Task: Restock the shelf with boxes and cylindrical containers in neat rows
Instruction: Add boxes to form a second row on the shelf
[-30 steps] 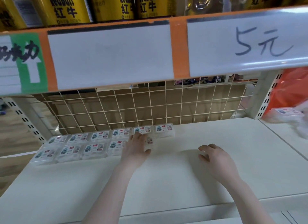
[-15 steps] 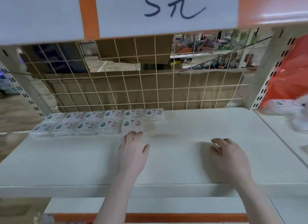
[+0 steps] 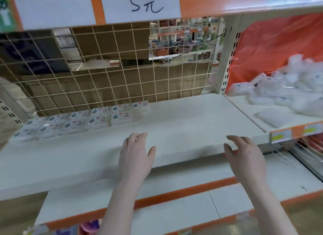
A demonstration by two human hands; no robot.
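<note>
Both hands hang empty with fingers loosely spread over the shelf's front edge, and the loose boxes lie up and right, nearer the right hand, while the left hand sits nearer the laid rows.

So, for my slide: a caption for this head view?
Both empty hands, left hand and right hand, hover before shelf with boxes.

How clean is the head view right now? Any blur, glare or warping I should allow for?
Head view: wide-angle warping bows the white shelf edge and the wire grid; the pile of white packets at right is smeared by blur; glare streaks the orange rail above; the rows of small boxes are soft, labels unreadable; both hands are fairly sharp.
</note>
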